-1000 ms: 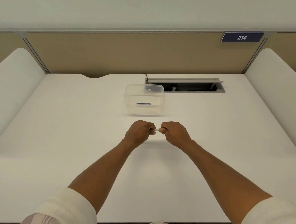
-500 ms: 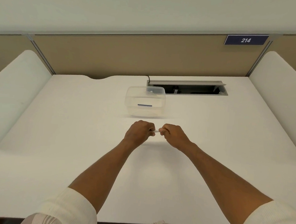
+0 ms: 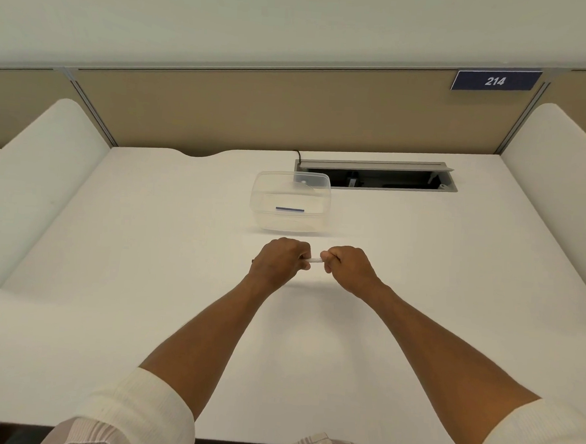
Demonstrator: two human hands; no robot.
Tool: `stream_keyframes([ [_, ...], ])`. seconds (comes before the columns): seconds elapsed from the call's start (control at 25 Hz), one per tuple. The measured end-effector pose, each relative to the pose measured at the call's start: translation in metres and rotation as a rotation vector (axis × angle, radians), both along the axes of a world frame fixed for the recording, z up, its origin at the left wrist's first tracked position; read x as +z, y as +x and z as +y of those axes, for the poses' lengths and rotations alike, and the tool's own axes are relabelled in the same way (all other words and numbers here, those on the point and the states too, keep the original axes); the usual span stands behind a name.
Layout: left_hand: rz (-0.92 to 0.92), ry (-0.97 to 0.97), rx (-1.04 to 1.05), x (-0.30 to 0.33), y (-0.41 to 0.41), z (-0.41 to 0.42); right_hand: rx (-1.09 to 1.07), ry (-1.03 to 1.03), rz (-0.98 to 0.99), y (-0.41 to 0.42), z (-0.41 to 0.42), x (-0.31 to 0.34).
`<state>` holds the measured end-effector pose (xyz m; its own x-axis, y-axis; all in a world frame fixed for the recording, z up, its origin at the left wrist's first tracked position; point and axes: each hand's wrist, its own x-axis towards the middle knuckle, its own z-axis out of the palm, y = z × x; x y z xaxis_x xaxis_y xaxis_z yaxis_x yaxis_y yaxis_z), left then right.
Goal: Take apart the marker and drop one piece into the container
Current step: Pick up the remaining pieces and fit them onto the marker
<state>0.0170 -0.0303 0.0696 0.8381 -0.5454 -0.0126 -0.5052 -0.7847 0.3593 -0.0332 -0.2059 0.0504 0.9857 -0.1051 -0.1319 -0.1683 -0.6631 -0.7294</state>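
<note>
A white marker (image 3: 314, 259) lies level between my two fists above the white desk; only a short stretch of its barrel shows. My left hand (image 3: 280, 263) is closed around its left end, and a dark tip pokes out at the far left of that fist. My right hand (image 3: 346, 265) grips the right end. A clear plastic container (image 3: 291, 201) stands just beyond my hands, open at the top, with a thin blue strip on its near side.
An open cable tray (image 3: 376, 177) is set into the desk (image 3: 146, 247) behind and right of the container. White side panels rise at the left (image 3: 40, 172) and right (image 3: 562, 176). A tan partition with a "214" sign (image 3: 495, 81) closes the back.
My fists have drawn slightly apart, so a bit more of the white barrel shows between them. The camera tilted a little; the container stayed put.
</note>
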Motion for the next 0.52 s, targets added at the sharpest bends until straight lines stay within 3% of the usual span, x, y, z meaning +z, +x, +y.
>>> stream_keyframes([
  [0.12, -0.007, -0.001, 0.003, 0.002, 0.001, -0.004, -0.043, 0.114, 0.097, 0.002, -0.001, 0.006],
  [0.28, -0.009, 0.000, 0.020, 0.004, 0.006, -0.003, -0.041, 0.182, 0.023, 0.003, -0.007, 0.004],
  [0.52, 0.003, -0.019, 0.028, 0.002, 0.005, -0.008, 0.006, 0.039, -0.118, 0.005, -0.013, -0.003],
])
